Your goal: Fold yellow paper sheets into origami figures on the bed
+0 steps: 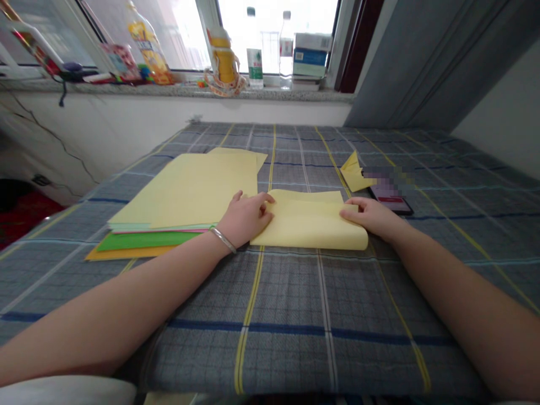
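Observation:
A sheet of pale yellow paper [307, 222] lies in front of me, its near part curled over toward the far edge in a soft, rounded bend. My left hand [248, 216], with a silver bangle at the wrist, grips the sheet's left side with bent fingers. At its right edge, my right hand [369, 214] pinches the paper between thumb and fingers. Left of the sheet lies a stack of coloured paper [198, 185], pale yellow on top with green and orange sheets below. A small folded yellow paper piece [353, 173] rests beyond my right hand.
A phone [390, 194], partly blurred, lies beside the folded piece. The plaid cloth [287, 315] covers the table. On the windowsill stand an orange drink bottle [147, 45], a yellow cup [223, 59], two clear bottles and stacked boxes [311, 59]. A grey curtain [422, 62] hangs at right.

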